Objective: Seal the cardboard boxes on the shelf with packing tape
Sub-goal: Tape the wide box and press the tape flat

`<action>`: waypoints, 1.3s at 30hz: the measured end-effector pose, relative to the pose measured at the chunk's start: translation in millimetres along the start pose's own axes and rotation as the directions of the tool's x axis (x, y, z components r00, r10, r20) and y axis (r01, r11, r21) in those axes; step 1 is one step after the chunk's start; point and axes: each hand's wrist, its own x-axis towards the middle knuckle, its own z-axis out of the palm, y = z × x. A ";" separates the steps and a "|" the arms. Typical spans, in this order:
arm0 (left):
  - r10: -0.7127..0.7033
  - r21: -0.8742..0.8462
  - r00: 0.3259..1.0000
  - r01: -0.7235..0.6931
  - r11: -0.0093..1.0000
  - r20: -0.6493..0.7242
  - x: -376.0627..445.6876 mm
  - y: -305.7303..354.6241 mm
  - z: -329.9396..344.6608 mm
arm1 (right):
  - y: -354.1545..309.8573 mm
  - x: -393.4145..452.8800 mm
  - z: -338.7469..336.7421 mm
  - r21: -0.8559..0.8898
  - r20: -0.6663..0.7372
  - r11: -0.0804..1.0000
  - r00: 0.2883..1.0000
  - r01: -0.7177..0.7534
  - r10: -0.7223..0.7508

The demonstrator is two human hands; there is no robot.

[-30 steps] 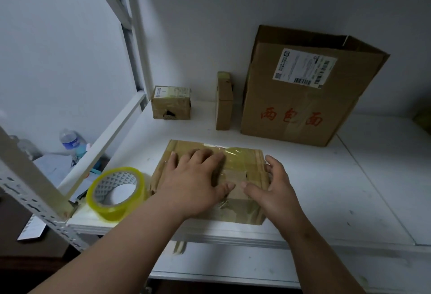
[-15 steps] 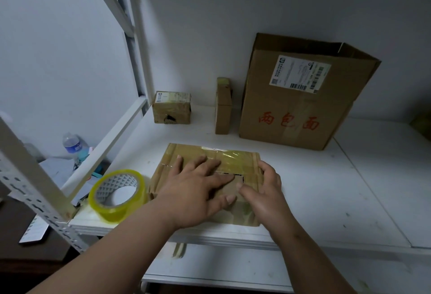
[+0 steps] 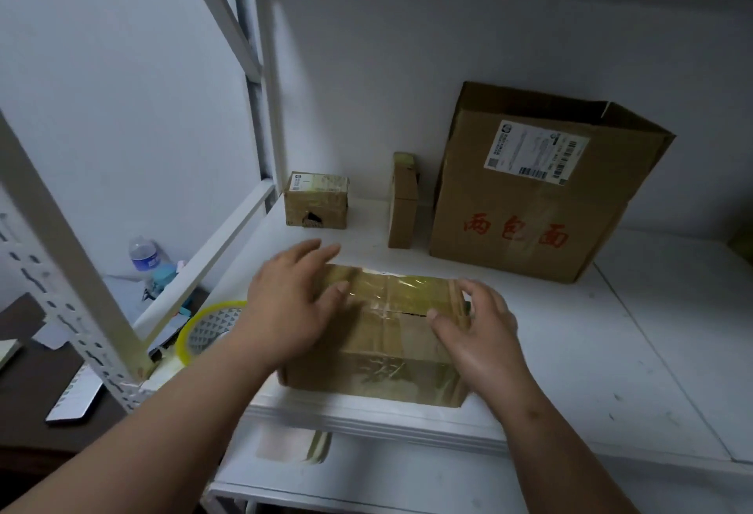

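Note:
A flat cardboard box point(image 3: 387, 334) wrapped in shiny yellowish tape lies at the front edge of the white shelf point(image 3: 611, 350). My left hand point(image 3: 289, 301) rests flat over its left part, fingers straight and reaching past the far left corner. My right hand point(image 3: 481, 334) sits at the box's right side with fingers spread and slightly bent, thumb on the top near a dark gap in the flaps. A yellow roll of packing tape point(image 3: 208, 328) lies left of the box, partly hidden by my left forearm.
At the back of the shelf stand a large open box with red characters point(image 3: 529, 203), a thin upright box point(image 3: 402, 203) and a small taped box point(image 3: 317, 199). White shelf posts point(image 3: 61, 236) rise on the left. A water bottle point(image 3: 142, 254) stands on a lower surface at the left.
My left hand has slid from the middle of the box toward its far left corner. My right hand has shifted to the right edge. The view has tilted down slightly.

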 end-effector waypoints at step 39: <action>-0.496 -0.917 0.842 0.347 0.197 0.212 -22.7 -49.1 -99.6 | -102.8 -26.4 73.9 0.236 -0.090 0.880 0.912 0.411 -0.401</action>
